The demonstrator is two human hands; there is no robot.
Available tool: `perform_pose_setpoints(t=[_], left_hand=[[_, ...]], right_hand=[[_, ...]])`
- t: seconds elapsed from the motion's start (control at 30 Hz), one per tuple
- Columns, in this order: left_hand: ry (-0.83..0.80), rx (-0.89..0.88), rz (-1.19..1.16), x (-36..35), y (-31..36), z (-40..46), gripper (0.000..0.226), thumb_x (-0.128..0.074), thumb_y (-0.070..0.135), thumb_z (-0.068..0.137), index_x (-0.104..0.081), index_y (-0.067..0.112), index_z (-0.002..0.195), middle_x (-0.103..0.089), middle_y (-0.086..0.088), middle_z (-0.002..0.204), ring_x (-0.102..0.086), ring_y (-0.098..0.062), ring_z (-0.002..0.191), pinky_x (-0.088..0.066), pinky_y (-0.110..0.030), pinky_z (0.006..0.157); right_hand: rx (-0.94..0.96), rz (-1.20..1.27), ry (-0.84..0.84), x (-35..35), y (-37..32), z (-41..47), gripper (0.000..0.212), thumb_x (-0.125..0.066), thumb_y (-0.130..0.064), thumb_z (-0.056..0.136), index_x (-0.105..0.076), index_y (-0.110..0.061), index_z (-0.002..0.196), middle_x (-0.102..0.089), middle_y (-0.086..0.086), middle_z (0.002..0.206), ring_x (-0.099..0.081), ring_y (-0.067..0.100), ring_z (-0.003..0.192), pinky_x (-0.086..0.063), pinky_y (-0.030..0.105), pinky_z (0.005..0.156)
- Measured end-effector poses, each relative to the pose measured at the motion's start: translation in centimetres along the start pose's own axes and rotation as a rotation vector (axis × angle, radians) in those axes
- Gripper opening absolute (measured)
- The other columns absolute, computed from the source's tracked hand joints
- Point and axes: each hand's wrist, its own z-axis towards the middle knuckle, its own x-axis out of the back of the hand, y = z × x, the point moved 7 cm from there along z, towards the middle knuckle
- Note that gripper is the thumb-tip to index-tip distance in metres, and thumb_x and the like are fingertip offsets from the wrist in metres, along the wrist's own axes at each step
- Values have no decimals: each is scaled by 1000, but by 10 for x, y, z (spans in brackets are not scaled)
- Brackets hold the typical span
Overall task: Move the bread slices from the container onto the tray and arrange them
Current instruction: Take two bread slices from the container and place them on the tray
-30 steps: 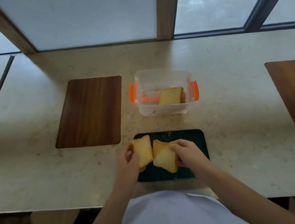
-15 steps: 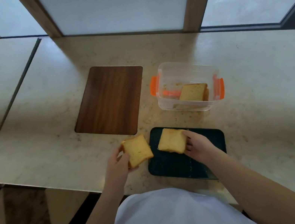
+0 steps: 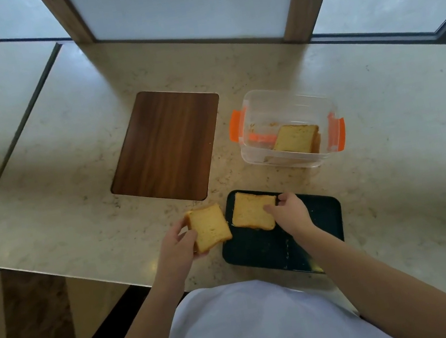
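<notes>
Little changed vs 0.5 s ago: left hand [image 3: 177,244] still grips a spongy square slice [image 3: 209,227] over the marbled counter [image 3: 76,224] at tray's 9 o'clock, right hand [image 3: 290,212] fingers rest on flat slice [image 3: 253,214] on dark rounded tray [image 3: 318,226], w/ more bread [image 3: 296,138] in clear container [image 3: 279,105] at 12.

At a pale stone counter [image 3: 394,168], a person's right hand [image 3: 290,213] rests its fingers on a bread slice [image 3: 253,215] lying flat at the upper left of a dark tray [image 3: 324,228] in the lower centre of the frame, while the left hand [image 3: 177,247] grips a second slice [image 3: 209,227] just left of the tray's edge. Above the tray, a clear container [image 3: 283,104] with orange side clips holds more bread [image 3: 296,138] leaning at its right end. A dark wooden board [image 3: 167,146] lies to the container's left, and window panes run across the top of the frame.
</notes>
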Motion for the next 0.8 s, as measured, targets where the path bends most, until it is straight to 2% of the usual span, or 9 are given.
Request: perform_pose_setpoints(t=[0.07,0.13,0.23,0.47,0.8], left_hand=[[-3,-1,7,-2,1,1,47,-50,6,98,-47,21,143,-56,-8,127,-65,-29,106,-63,-36,70],[-8,3,16,-4,1,2,47,-50,7,98,-47,21,143,-56,-6,124,-65,-27,105,-63,-37,71],[-16,9,24,-6,2,3,47,-51,7,99,-47,21,143,-57,-4,120,-65,-27,103,-63,-37,72],[-14,22,21,-5,2,3,47,-51,8,99,-46,21,144,-57,-8,127,-65,-30,108,-63,-39,75],[-20,26,20,-5,-1,3,46,-51,8,98,-48,21,142,-63,-11,124,-69,-28,101,-63,-38,73]], right_hand=[[90,-177,-1,0,-3,-4,76,-77,-42,82,-45,-9,142,-48,10,138,-54,19,102,-50,28,74],[166,-400,-6,-4,-4,-9,86,-79,-52,75,-43,-11,141,-44,10,136,-52,27,115,-52,40,88],[200,-556,-23,-10,-5,-13,95,-84,-54,69,-39,-11,140,-42,11,135,-46,31,125,-50,46,96],[222,-555,-21,-19,-5,-10,89,-86,-36,73,-33,-9,139,-42,15,134,-51,34,120,-52,47,95],[193,-528,-32,-24,-8,-9,89,-80,-40,77,-28,-9,142,-44,16,135,-58,34,112,-56,45,83]])
